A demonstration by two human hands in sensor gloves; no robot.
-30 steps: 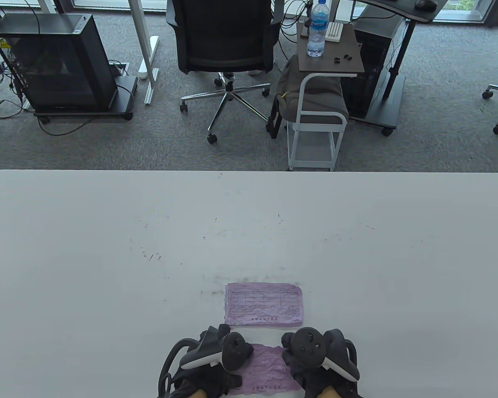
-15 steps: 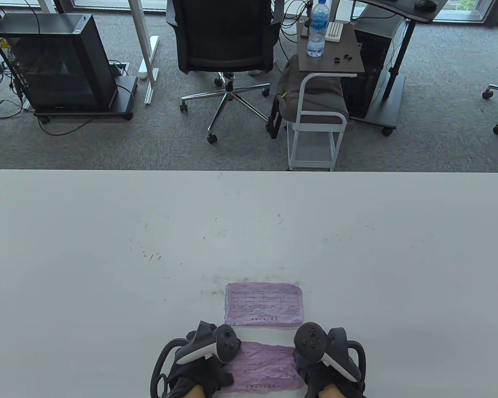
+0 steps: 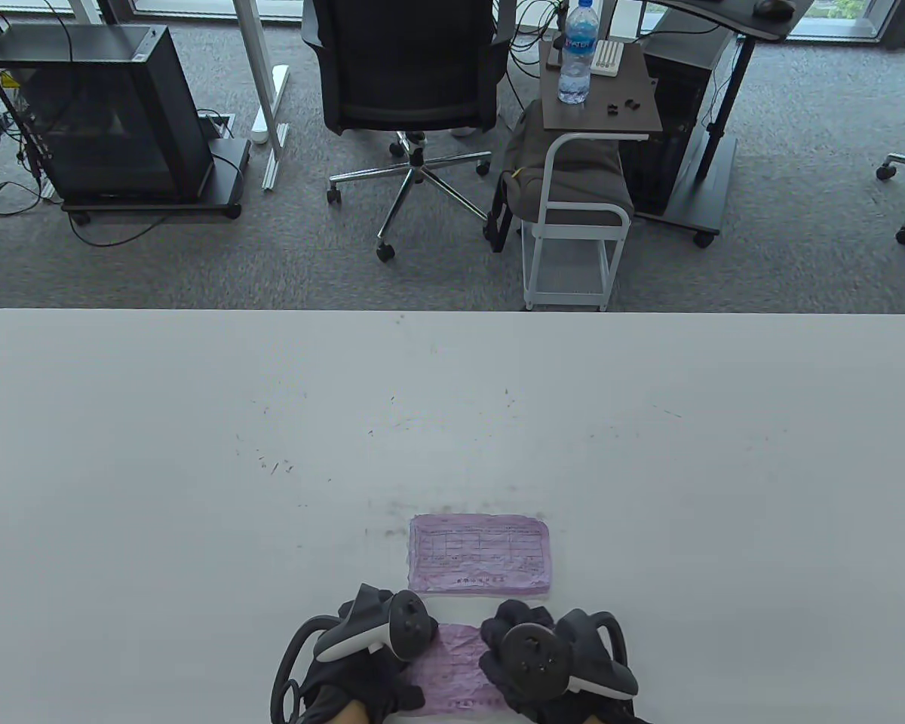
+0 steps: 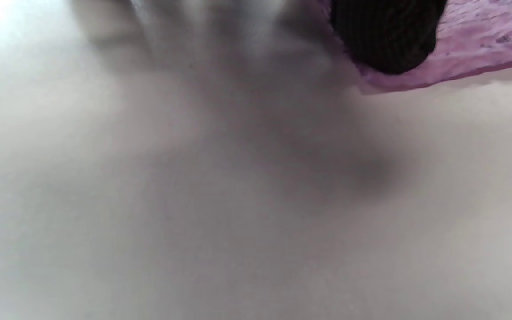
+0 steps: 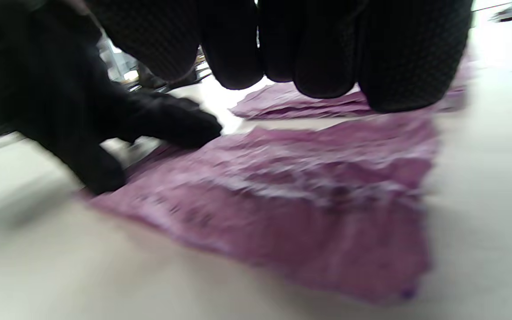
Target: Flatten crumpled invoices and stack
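A: Surroundings, item by item?

B: White table (image 3: 196, 452), scuffed with small dark marks toward the middle. Beyond its far edge, on grey carpet: black office chair (image 3: 407, 68); black computer case on a wheeled stand (image 3: 98, 113); white-framed side cart with a brown top (image 3: 599, 105), carrying a water bottle (image 3: 577, 53).

A: Task items?

B: Two entries. Stack of flattened purple invoices (image 3: 480, 553), lying flat near the table's near edge, printed grid facing up. Just nearer the person, a separate crumpled purple invoice (image 3: 456, 667), still wrinkled, lying on the table and apart from the stack.

A: Anything blocking it?

B: Both hands and their trackers cover its left and right parts in the table view; only the middle strip shows.

A: Left hand?

B: Left hand (image 3: 366, 671), black glove, resting on the sheet's left part. The right wrist view shows its fingers (image 5: 171, 122) spread, tips pressed on the paper's left edge. In the left wrist view one dark fingertip sits on the purple corner; the rest is blurred.

A: Right hand?

B: Right hand (image 3: 532, 664), over the sheet's right part. In the right wrist view its fingers (image 5: 322, 49) hang side by side above the paper, extended, gripping nothing. Whether the tips touch the sheet I cannot tell.
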